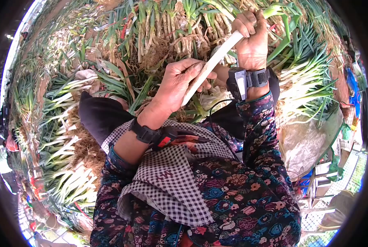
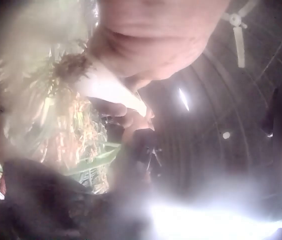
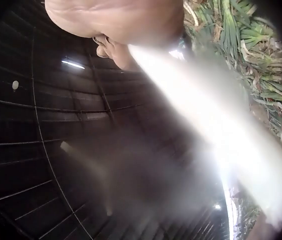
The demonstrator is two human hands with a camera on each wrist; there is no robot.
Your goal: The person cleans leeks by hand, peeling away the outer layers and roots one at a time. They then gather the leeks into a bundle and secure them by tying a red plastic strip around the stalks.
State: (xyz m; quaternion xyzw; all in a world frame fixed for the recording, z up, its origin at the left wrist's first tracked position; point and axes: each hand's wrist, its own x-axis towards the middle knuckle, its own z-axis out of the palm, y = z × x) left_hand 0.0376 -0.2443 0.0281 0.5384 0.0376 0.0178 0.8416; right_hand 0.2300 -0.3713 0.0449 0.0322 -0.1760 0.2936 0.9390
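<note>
A long white-stalked leek [image 1: 222, 52] slants between both hands in the head view, its green top at the upper right. The right hand [image 1: 252, 39] grips it just below the leaves. Lower down, the left hand [image 1: 179, 82] pinches the white stalk near its root end. In the left wrist view the stalk [image 2: 106, 86] shows under the left hand [image 2: 156, 37], with roots at its end. The right wrist view has the right hand [image 3: 121, 22] at the top, curled around the bright, blurred stalk [image 3: 196, 110].
Trimmed-looking leeks [image 1: 70, 181] lie in a pile on the left, and more leeks [image 1: 303, 78] on the right. Upright leeks with brown roots [image 1: 161, 35] stand ahead. A clear plastic sheet [image 1: 309, 142] lies at the right. A checked cloth [image 1: 163, 177] covers the lap.
</note>
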